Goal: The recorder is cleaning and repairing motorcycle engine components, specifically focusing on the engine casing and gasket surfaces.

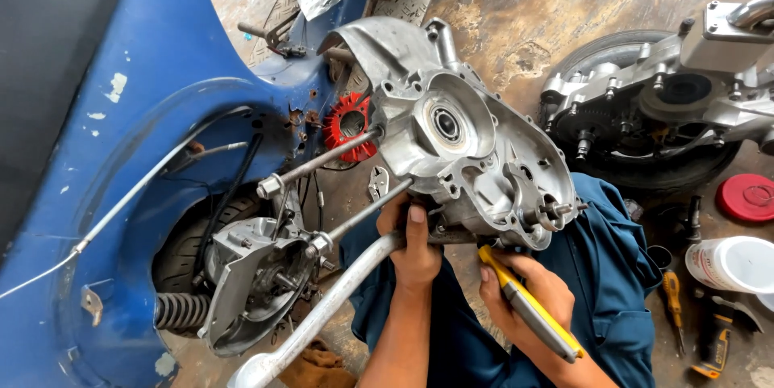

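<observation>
A silver aluminium engine crankcase half (459, 138) with a round bearing seat is held up in front of me. My left hand (413, 251) grips its lower edge from beneath, thumb pointing up. My right hand (524, 295) is closed on a tool with yellow and grey handles (528, 307), whose head is hidden under the crankcase. Two long steel studs (322, 164) stick out of the case toward the left. A curved metal lever (322, 315) runs down to the lower left.
A blue scooter body (137, 138) fills the left, with a wheel, spring and engine cover (250, 283) inside it. A red fan (347, 123) sits behind. Another engine on a tyre (661, 98) lies at right, near a red lid (746, 197), white container (730, 263) and hand tools (673, 295).
</observation>
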